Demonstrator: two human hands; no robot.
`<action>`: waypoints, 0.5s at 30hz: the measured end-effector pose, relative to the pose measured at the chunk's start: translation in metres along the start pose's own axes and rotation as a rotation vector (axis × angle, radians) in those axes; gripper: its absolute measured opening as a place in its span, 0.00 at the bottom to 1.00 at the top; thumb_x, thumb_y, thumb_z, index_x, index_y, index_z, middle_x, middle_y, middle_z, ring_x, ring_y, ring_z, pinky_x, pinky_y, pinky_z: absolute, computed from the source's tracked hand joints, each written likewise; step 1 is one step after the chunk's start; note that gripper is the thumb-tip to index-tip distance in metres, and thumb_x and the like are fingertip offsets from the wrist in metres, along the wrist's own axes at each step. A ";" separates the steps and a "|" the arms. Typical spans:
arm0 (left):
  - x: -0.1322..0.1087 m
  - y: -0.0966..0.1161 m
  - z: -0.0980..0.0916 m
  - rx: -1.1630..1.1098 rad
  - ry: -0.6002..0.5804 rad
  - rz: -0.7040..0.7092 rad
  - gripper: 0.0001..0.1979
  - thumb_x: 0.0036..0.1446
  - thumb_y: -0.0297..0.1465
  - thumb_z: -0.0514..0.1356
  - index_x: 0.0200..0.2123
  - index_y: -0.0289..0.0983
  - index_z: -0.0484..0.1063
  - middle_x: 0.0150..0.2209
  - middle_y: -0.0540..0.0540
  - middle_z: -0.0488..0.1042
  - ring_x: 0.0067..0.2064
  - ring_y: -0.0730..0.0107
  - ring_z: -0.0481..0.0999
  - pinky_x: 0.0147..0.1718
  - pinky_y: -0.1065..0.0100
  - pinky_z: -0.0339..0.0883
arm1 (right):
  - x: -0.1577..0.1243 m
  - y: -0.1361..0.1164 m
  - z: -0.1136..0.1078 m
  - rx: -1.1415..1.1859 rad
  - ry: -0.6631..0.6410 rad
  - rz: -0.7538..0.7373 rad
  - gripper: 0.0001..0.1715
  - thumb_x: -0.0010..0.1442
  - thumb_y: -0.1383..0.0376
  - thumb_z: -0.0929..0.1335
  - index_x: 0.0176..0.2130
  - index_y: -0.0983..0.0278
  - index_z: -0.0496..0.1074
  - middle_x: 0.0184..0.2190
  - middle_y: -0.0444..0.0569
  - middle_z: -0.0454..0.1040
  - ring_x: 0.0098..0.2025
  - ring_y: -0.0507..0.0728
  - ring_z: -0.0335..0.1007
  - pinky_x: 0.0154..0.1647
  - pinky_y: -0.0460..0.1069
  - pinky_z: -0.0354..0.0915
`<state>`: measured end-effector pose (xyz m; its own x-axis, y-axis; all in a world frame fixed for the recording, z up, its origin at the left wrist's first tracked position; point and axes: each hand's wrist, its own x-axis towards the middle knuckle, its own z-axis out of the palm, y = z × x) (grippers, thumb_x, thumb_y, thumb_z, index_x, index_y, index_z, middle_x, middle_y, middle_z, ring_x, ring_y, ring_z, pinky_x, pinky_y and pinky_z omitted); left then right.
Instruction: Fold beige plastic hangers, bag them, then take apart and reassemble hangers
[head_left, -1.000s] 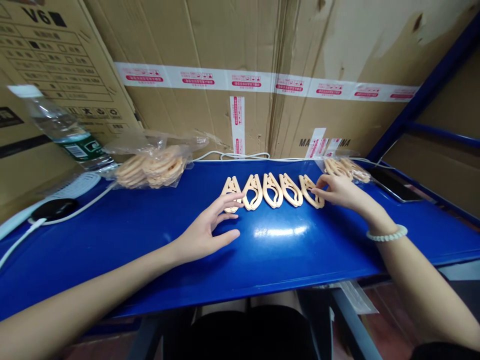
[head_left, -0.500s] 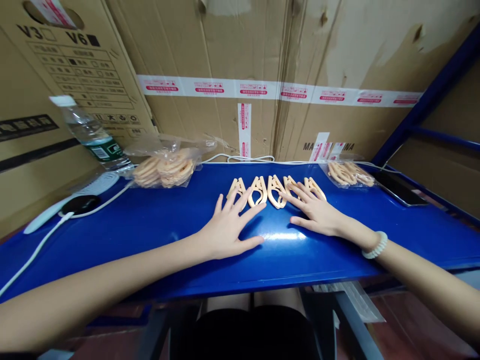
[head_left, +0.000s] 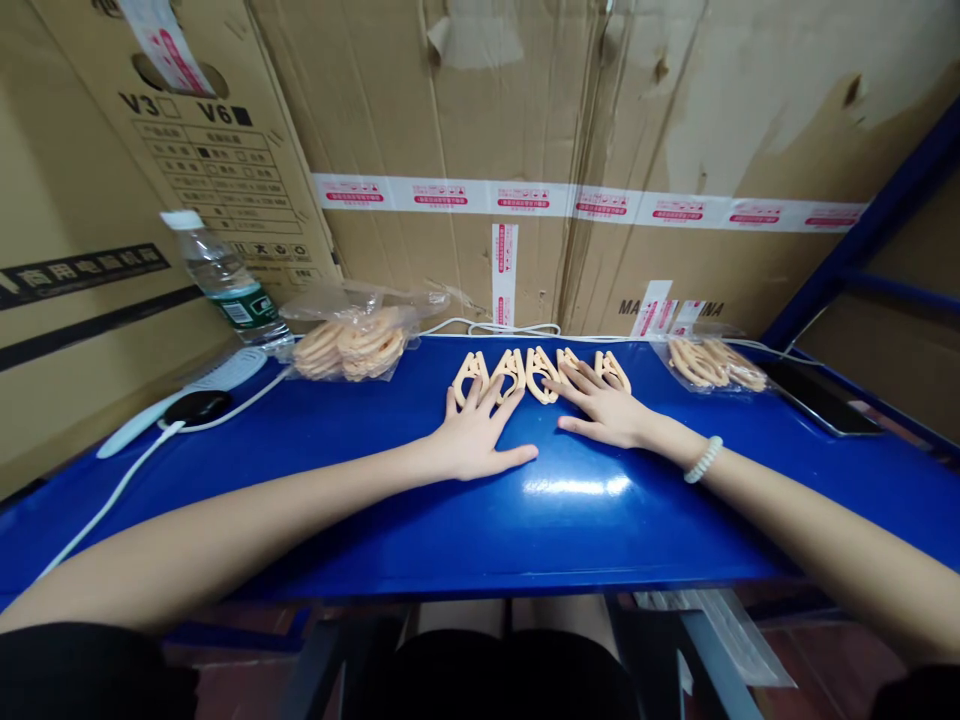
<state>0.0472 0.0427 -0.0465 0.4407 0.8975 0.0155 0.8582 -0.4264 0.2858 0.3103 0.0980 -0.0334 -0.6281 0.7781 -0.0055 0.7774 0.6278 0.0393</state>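
Counter (head_left: pixel 360 540): glossy blue
Bottle (head_left: pixel 231 280): white cap, green label
Brush (head_left: pixel 229 370): pale blue, lying at left
Black disc (head_left: pixel 198 406): beside the brush, white cable (head_left: pixel 112 508) attached
Phone (head_left: pixel 825 400): dark, flat at right
Cardboard (head_left: pixel 450 110): upright behind, crossed by white-and-red tape (head_left: pixel 480 197)

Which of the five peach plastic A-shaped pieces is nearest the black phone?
The rightmost peach plastic A-shaped piece, partly covered by the right hand, is nearest the black phone; the other four lie farther left.
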 end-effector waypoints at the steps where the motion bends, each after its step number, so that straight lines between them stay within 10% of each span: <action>1: 0.006 -0.005 -0.002 0.002 -0.002 0.001 0.49 0.60 0.61 0.52 0.74 0.42 0.41 0.75 0.34 0.33 0.73 0.28 0.31 0.62 0.24 0.30 | 0.008 0.003 0.000 0.012 -0.003 0.009 0.45 0.68 0.37 0.56 0.74 0.52 0.44 0.75 0.56 0.37 0.74 0.75 0.30 0.66 0.78 0.42; 10: 0.049 -0.036 -0.012 0.033 0.032 0.006 0.43 0.63 0.58 0.50 0.74 0.45 0.42 0.75 0.37 0.33 0.74 0.32 0.32 0.63 0.25 0.31 | 0.047 0.015 -0.003 0.038 0.069 0.078 0.38 0.72 0.44 0.53 0.73 0.55 0.48 0.75 0.54 0.40 0.75 0.73 0.33 0.68 0.77 0.41; 15: 0.023 -0.032 -0.006 0.093 0.214 0.173 0.35 0.67 0.48 0.52 0.72 0.44 0.48 0.75 0.40 0.41 0.75 0.40 0.39 0.67 0.30 0.32 | 0.007 -0.017 -0.045 0.036 0.683 -0.200 0.33 0.72 0.51 0.58 0.69 0.61 0.58 0.67 0.57 0.63 0.70 0.69 0.53 0.69 0.70 0.50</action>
<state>0.0277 0.0779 -0.0492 0.5258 0.8096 0.2609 0.7997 -0.5750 0.1726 0.2906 0.0919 0.0109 -0.6307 0.4680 0.6190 0.6379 0.7670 0.0700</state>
